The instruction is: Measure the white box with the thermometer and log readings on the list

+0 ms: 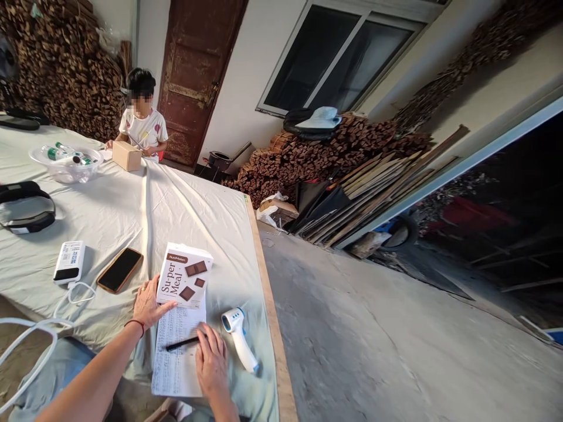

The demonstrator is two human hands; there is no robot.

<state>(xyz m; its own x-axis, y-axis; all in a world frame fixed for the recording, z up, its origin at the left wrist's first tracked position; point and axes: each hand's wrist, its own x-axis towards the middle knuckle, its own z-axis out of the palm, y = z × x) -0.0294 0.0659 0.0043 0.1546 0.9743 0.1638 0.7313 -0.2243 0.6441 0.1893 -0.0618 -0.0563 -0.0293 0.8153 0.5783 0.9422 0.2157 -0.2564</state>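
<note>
A white box (187, 275) printed "Su-per Meal" with brown squares rests over the top of a sheet of paper (176, 366) covered in rows of handwriting. Thumb and fingers of my left hand (149, 302) grip the box's lower left corner. A black pen (182, 343) lies across the writing, its right end under the curled fingers of my right hand (212, 357), which rests on the sheet's right side. Just right of that hand is a white and blue infrared thermometer (240, 340). A phone (120, 270) in an orange-edged case lies left of the box.
A white power bank (69, 262) with a white cable (81, 293), a black headset-like item (29, 208) and a clear bowl (65, 170) of bottles stand leftward. Across the cloth-covered table (197, 217), a person (143, 126) sits by a cardboard box (126, 156). The table's wooden edge (266, 293) runs along the right.
</note>
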